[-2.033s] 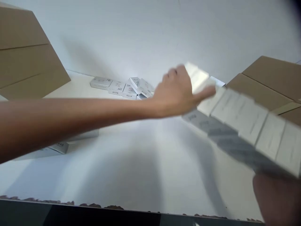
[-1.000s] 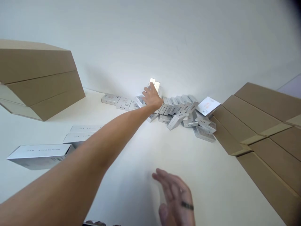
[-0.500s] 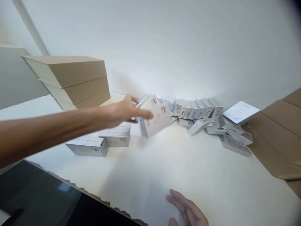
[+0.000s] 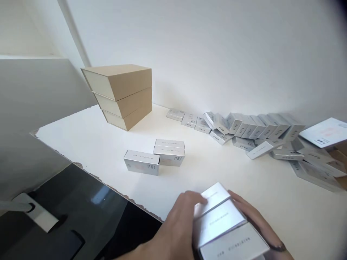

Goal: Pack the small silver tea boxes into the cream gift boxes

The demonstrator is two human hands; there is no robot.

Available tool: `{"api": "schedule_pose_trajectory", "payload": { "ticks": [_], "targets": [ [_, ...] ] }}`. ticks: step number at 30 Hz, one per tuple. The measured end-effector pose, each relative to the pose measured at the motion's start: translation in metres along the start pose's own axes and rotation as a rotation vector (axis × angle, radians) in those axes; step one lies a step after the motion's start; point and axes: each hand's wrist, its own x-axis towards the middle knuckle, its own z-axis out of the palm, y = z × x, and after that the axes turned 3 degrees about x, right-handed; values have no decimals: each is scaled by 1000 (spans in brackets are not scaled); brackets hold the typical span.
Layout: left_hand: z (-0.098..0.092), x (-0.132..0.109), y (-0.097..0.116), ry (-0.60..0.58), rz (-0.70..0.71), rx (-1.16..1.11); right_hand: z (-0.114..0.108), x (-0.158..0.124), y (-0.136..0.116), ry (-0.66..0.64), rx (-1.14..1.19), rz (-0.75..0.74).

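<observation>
Head view: one set of three silver-white cartons point(image 4: 222, 221), printed on their narrow upper faces, side by side between the two hands, above the near part of the table. Left hand point(image 4: 177, 220): fingers bent and closed against the left side of the set, one fingertip over the farthest carton. Right hand point(image 4: 255, 218): fingers fairly straight, laid along the opposite side, partly hidden by the set; a dark band shows on it. Standing on the white table point(image 4: 89, 139), beyond the left hand: three similar boxes point(image 4: 142, 162), two side by side, the third just beside them and nearer. Along the wall point(image 4: 189, 54): a leaning row of small boxes point(image 4: 260, 126), with others lying loose in front; flat boxes point(image 4: 175, 115) at its left end; at its right, a tilted box point(image 4: 326, 131), broad face up. Behind, left: brown cases point(image 4: 131, 95), three, stacked. Below the chipped table edge: a dark glossy surface point(image 4: 92, 206).
</observation>
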Motion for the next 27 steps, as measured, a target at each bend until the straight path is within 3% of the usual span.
{"api": "schedule_pose_trajectory", "payload": {
  "ticks": [2, 4, 8, 10, 14, 19, 23, 27],
  "targets": [
    [-12, 11, 23, 15, 254, 186, -1, -6, -3, 4, -31, 48],
    [-22, 22, 39, -55, 379, 383, -1, -10, 0, -24, -53, 115],
    [-30, 32, 48, -234, 222, 531, 3, -12, 6, -60, -88, 120],
    [-31, 28, 46, -224, 134, 434, 5, -12, 3, -71, -104, 96],
    [-34, 17, 36, -219, 86, 320, 2, -14, -1, -82, -142, 69],
    [-44, 6, 32, -250, 43, 375, -8, -12, 4, -80, -346, -213],
    [-57, 7, 49, -259, 82, 415, -11, -5, 3, -181, -399, -389],
    [-66, 27, 75, -212, 30, 572, -10, -4, 0, -208, -334, -311]
  ]
}}
